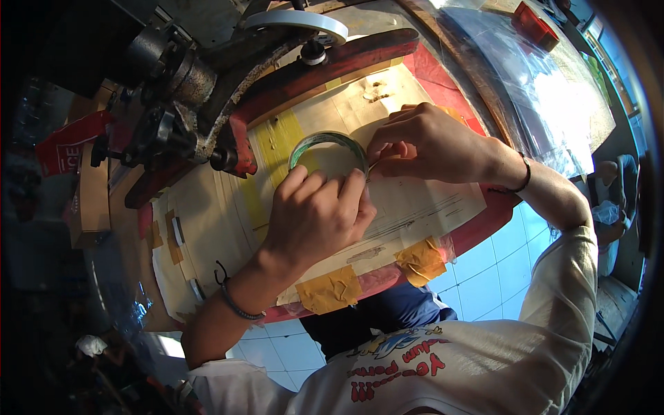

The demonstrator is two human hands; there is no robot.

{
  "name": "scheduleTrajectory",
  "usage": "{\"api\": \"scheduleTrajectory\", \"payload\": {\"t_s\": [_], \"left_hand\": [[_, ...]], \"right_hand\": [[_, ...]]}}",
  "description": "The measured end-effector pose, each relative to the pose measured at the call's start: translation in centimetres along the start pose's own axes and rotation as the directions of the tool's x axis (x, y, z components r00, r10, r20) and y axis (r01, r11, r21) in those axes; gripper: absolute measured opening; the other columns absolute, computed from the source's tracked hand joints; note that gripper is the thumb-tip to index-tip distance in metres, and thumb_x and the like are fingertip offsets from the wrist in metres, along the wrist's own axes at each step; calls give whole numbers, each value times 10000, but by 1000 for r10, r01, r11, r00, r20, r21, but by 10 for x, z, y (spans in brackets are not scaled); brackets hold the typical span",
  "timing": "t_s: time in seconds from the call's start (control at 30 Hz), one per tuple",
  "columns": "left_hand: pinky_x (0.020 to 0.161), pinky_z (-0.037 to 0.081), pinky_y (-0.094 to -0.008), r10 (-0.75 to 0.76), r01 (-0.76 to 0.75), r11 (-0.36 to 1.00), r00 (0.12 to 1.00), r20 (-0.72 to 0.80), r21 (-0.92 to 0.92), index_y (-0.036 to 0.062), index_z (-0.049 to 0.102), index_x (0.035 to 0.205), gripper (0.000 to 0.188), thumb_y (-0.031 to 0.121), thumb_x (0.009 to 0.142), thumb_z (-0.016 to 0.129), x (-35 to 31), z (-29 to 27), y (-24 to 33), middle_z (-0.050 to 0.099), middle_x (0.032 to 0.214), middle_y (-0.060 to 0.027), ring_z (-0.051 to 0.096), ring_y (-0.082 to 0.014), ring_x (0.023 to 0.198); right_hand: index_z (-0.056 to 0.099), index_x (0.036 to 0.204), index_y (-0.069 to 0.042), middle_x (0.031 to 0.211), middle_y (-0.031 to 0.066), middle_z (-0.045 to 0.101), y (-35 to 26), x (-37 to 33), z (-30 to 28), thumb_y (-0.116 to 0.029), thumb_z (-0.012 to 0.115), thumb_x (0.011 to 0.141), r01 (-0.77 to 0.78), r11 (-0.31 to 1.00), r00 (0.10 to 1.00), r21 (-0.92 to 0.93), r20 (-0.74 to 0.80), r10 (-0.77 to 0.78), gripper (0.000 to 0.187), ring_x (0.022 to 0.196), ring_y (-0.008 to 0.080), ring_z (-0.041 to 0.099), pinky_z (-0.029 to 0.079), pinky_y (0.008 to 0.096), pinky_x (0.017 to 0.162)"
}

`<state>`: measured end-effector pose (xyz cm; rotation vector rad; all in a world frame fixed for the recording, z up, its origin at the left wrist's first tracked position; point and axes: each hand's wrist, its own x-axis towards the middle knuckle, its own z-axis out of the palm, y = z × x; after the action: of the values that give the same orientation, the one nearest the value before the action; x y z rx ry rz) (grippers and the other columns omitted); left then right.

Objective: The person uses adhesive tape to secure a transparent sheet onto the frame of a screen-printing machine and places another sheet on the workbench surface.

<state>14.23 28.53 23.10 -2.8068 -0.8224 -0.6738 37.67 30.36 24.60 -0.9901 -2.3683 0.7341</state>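
A thin green ring [326, 137] with a pale, shiny edge, like a narrow roll of tape or a bangle, stands out over the middle of the worktable. My left hand [315, 214] is closed on its near side, fingers curled over the rim. At the ring's right side my right hand [422, 142] is closed in a pinch, its thumb and fingertips close to the rim. Whatever lies between those fingertips is too small to make out. Beneath both hands is a tan sheet [415, 214] with dark scratch lines and a worn patch.
Yellow-brown tape patches [328, 290] cover the table's near red edge. A dark machine [187, 83] with knobs and a long red bar [332, 66] occupies the far left. Beyond the bar is a white ring [297, 22]. Clear plastic sheets [512, 76] and a red tray [535, 26] lie far right.
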Motion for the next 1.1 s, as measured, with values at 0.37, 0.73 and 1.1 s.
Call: {"api": "scheduleTrajectory", "payload": {"t_s": [0.37,0.73,1.1], "left_hand": [[510,339,-331,104,-81,982,986,-129,171,109,566,671,187,159,780,709,5,0,1,398,522,-9,430,-184,480],[551,374,-330,-2,9,998,993,-114,61,135,523,639,277,212,816,722,4,0,2,462,503,-8,488,-183,506],[550,388,-332,-40,42,999,993,-112,16,136,537,662,268,226,855,699,10,4,-3,487,481,-12,516,-188,474]], "right_hand": [[746,1021,-74,810,75,715,2,-2,1,-172,748,846,70,997,997,-24,32,-69,201,722,231,664,516,344,737],[740,993,-78,851,99,727,-4,1,4,-169,708,875,94,995,993,-45,76,-90,153,769,271,682,488,371,826],[728,961,-72,1268,163,605,7,2,-1,-216,761,852,218,940,971,-261,-41,-236,183,1178,340,571,423,414,1035]]}}
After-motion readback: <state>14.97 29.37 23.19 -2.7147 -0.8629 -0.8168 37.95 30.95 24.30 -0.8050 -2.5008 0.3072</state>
